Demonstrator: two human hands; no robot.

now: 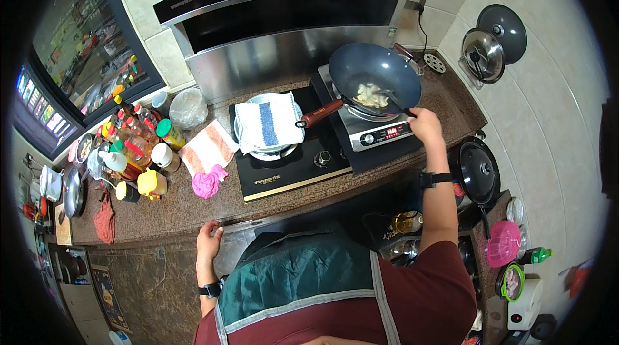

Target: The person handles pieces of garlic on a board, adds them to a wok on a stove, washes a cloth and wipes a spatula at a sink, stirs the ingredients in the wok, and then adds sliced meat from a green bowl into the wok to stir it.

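My right hand (426, 125) grips the dark handle of a spatula (395, 99), whose blade reaches into a dark wok (358, 62). Pale pieces of food (371, 95) lie together at the bottom of the wok, touching the blade. The wok sits on a steel induction cooker (370, 140) with a lit red display, and its wooden handle (321, 114) points left. My left hand (209, 242) is empty at the front edge of the countertop (169, 214), fingers slightly bent and apart.
A black gas hob (295, 171) carries a covered dish under a striped cloth (285, 120). Sauce bottles (138, 144) crowd the left, near a pink cloth (208, 181). A range hood (290, 16) rises behind. A lidded black pan (476, 171) and pink basket (504, 243) stand at right.
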